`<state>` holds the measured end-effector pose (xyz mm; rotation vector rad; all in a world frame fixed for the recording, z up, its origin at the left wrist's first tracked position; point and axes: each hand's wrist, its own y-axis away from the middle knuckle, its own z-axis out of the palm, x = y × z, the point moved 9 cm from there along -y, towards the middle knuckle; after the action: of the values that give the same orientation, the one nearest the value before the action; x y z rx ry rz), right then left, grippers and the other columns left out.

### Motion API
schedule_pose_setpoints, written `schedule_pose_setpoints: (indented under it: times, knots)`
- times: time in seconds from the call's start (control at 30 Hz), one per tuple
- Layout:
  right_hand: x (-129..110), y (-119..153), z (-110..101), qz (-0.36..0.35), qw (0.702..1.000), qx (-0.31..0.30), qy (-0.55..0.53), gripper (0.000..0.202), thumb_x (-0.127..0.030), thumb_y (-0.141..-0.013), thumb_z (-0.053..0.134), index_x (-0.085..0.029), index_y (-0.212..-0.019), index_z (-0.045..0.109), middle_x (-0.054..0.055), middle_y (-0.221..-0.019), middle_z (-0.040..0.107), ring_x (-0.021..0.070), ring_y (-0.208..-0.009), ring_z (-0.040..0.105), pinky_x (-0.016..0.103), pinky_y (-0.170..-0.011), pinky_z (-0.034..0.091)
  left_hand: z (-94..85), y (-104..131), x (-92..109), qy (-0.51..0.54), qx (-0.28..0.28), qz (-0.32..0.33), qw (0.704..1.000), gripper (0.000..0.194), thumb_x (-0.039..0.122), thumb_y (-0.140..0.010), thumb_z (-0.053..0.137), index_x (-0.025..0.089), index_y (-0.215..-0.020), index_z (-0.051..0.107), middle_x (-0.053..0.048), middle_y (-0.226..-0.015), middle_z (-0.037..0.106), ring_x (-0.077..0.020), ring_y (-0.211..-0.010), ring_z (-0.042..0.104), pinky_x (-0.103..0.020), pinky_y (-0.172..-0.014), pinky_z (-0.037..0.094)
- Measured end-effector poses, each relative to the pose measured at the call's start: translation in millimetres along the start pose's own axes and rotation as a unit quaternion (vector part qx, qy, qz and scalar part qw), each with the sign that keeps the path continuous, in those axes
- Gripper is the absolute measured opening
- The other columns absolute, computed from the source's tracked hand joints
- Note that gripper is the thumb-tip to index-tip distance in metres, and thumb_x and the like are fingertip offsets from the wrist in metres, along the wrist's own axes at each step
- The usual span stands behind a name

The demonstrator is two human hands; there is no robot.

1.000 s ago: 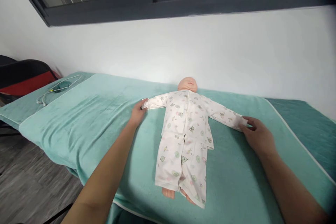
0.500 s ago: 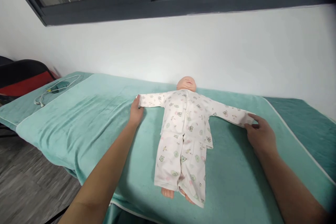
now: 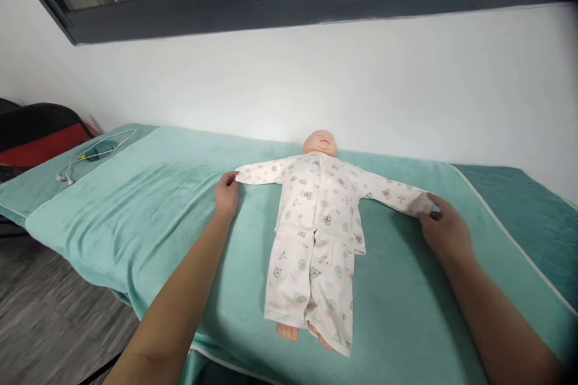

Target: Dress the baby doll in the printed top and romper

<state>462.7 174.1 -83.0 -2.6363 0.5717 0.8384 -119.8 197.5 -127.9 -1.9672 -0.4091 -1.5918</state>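
A baby doll (image 3: 320, 142) lies on its back, its head near the wall and its feet towards me. It wears a white patterned top (image 3: 321, 195) and matching trousers (image 3: 293, 277), with toes showing below the hems. Both sleeves are spread sideways. My left hand (image 3: 226, 191) pinches the cuff end of the sleeve on the left. The cuff of the sleeve on the right is between the thumb and fingers of my right hand (image 3: 441, 222). No doll hands show at the cuffs.
A green cover (image 3: 149, 204) lies over the bed. At its far left are a white cable (image 3: 67, 171) and a small dark green item (image 3: 100, 150). A red and black chair (image 3: 40, 132) stands beyond. Behind are a white wall (image 3: 271, 84) and a dark window frame (image 3: 180, 12).
My left hand has shifted slightly left and down to the very end of the cuff, and that sleeve end sits a little lower. My right hand keeps its hold.
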Motion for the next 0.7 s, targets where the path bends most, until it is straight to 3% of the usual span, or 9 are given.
schedule_pose_setpoints:
  times: [0.13,0.3,0.47,0.7]
  knots:
    - [-1.4,-0.4,2.3,-0.008,1.000,-0.003,0.001,0.069,-0.033,-0.078,0.057,-0.015,-0.145,0.053,0.014,-0.114,0.066,0.0256,-0.094,0.063,0.041,-0.095,0.048,-0.8,-0.5,0.9,0.010,0.007,-0.002,1.000,0.032,0.027,-0.085,0.054,0.017,-0.111,0.069,-0.009,-0.108,0.072,-0.0201,-0.098,0.065,-0.035,-0.095,0.051]
    - [-1.0,-2.4,7.9,-0.018,1.000,-0.014,0.003,0.071,-0.036,-0.078,0.058,-0.015,-0.145,0.052,0.016,-0.121,0.065,0.0277,-0.101,0.063,0.042,-0.099,0.047,0.4,-0.4,1.7,0.009,0.002,0.000,1.000,0.035,0.038,-0.087,0.057,0.018,-0.114,0.066,-0.006,-0.097,0.069,-0.0165,-0.087,0.063,-0.030,-0.083,0.052]
    - [1.4,-7.5,13.5,-0.057,0.998,-0.015,0.005,0.067,-0.036,-0.078,0.055,-0.013,-0.141,0.056,0.015,-0.142,0.055,0.0291,-0.115,0.059,0.042,-0.108,0.042,-1.8,-2.3,-0.2,-0.010,0.012,0.007,1.000,0.028,0.031,-0.081,0.061,0.018,-0.106,0.067,-0.002,-0.086,0.064,-0.0152,-0.079,0.059,-0.028,-0.079,0.049]
    - [5.1,-10.6,15.1,-0.064,0.998,-0.003,0.018,0.070,-0.036,-0.079,0.055,-0.009,-0.144,0.052,0.017,-0.149,0.049,0.0306,-0.126,0.056,0.041,-0.115,0.038,-5.1,-4.4,0.0,-0.027,0.037,0.009,0.999,0.020,0.028,-0.084,0.055,0.018,-0.098,0.066,-0.005,-0.090,0.066,-0.0169,-0.082,0.059,-0.030,-0.081,0.049]
